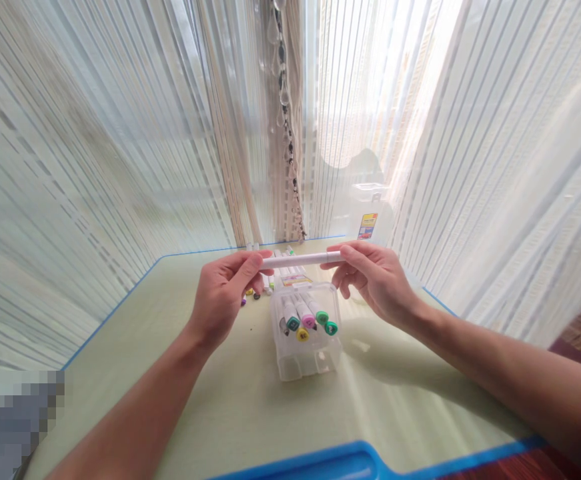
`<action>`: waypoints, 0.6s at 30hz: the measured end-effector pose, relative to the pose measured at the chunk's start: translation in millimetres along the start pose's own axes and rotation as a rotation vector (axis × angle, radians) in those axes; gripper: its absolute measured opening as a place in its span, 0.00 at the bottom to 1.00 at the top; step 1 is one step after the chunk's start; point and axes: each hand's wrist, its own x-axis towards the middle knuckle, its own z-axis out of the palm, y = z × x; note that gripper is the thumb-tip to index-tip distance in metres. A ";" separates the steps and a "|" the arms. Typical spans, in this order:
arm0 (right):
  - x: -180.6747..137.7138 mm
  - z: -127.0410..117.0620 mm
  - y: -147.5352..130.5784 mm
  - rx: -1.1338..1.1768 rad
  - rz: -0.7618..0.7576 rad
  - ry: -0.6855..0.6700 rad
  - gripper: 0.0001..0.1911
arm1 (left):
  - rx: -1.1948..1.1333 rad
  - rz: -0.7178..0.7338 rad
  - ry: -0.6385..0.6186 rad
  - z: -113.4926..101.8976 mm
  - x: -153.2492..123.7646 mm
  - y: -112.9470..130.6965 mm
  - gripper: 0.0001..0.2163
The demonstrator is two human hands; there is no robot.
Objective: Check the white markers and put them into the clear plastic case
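Note:
A white marker (pixel 300 259) is held level above the table, gripped at both ends. My left hand (pixel 223 293) pinches its left end between thumb and fingers. My right hand (pixel 375 277) pinches the right end. Just below the marker, a clear plastic box (pixel 306 360) lies on the pale green table (pixel 250 400). Several markers with coloured caps (pixel 310 319) lie inside it. More loose markers (pixel 265 283) lie on the table behind my left hand, partly hidden.
A clear plastic container with a yellow label (pixel 369 217) stands at the table's far right corner. Sheer striped curtains (pixel 120 167) surround the table on three sides. A blue plastic edge (pixel 345 460) runs along the table's near side.

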 end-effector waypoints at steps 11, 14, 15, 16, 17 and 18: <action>1.5 -1.9 3.2 -0.070 -0.058 0.002 0.13 | 0.142 0.023 0.001 6.3 -2.4 8.0 0.12; -0.3 -1.4 3.7 -0.096 -0.068 -0.012 0.13 | 0.171 -0.006 -0.016 9.1 -4.4 10.2 0.13; -0.9 -1.1 3.6 -0.103 -0.063 -0.016 0.13 | 0.166 -0.012 -0.024 9.8 -4.8 10.4 0.13; -1.4 -0.7 3.4 -0.108 -0.057 -0.020 0.13 | 0.158 -0.015 -0.031 10.1 -5.0 10.5 0.13; -1.7 -0.3 3.3 -0.111 -0.051 -0.022 0.13 | 0.151 -0.014 -0.034 10.3 -5.1 10.4 0.12; -1.8 0.0 3.2 -0.110 -0.047 -0.022 0.13 | 0.147 -0.016 -0.033 10.1 -5.1 10.1 0.12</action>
